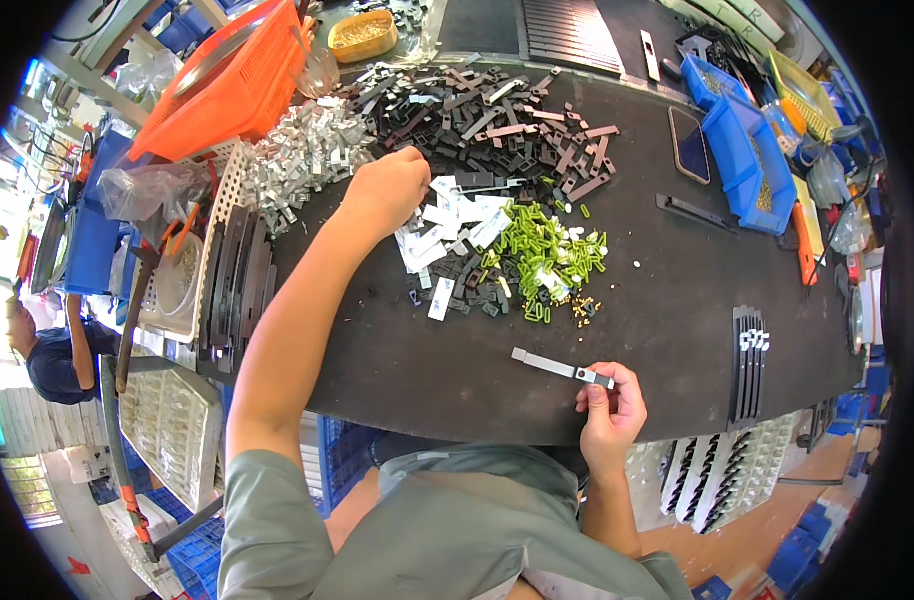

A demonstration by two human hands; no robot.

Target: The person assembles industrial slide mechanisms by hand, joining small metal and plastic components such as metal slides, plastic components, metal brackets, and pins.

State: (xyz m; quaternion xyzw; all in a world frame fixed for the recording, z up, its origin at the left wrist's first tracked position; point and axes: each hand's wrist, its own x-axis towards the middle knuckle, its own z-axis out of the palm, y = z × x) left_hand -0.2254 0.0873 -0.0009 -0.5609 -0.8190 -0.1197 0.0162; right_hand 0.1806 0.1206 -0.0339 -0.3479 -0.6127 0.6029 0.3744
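My right hand (612, 415) pinches one end of a slim grey metal strip (545, 362) between thumb and fingers, low over the dark table. A small dark fitting with a round hole sits on the strip near the fingertips. My left hand (387, 190) is stretched out to the near edge of a heap of black and brown strip-shaped parts (477, 115). Its fingers are curled in, and anything in them is hidden. Just right of it lie white adhesive pieces (447, 222), small black parts (467, 283), green oval rings (547, 245) and tiny brass bits (583, 310).
Silver metal pieces (307, 150) are heaped at the left, below an orange basket (217, 80). Blue bins (742, 160) and a phone (689, 145) are at the right. Several black strips (747, 370) lie at the right front. Another person (62, 355) is at the far left.
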